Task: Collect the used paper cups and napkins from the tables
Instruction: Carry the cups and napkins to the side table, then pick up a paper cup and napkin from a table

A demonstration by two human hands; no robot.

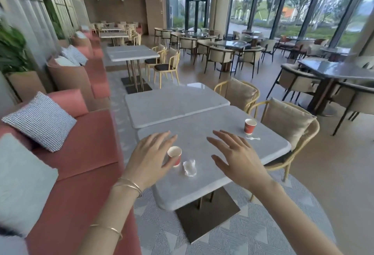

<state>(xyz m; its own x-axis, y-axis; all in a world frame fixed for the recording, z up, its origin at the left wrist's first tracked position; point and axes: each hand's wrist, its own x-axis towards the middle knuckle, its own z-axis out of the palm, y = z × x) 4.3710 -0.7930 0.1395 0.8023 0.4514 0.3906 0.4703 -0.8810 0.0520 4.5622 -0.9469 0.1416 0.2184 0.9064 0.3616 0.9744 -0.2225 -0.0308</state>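
Red paper cup (175, 155) stood upright on the near tabletop (202, 186), just right of the left hand (150, 159), whose wide, empty grip was nearest, the crumpled napkin (189, 168) beside it and the right hand (238, 158) spread empty.

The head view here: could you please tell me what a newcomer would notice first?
Two bare hands reach over the near grey table: the left hand is open beside a red paper cup, and the right hand hovers open. A crumpled napkin lies just right of that cup. A second red cup stands by the far right edge.
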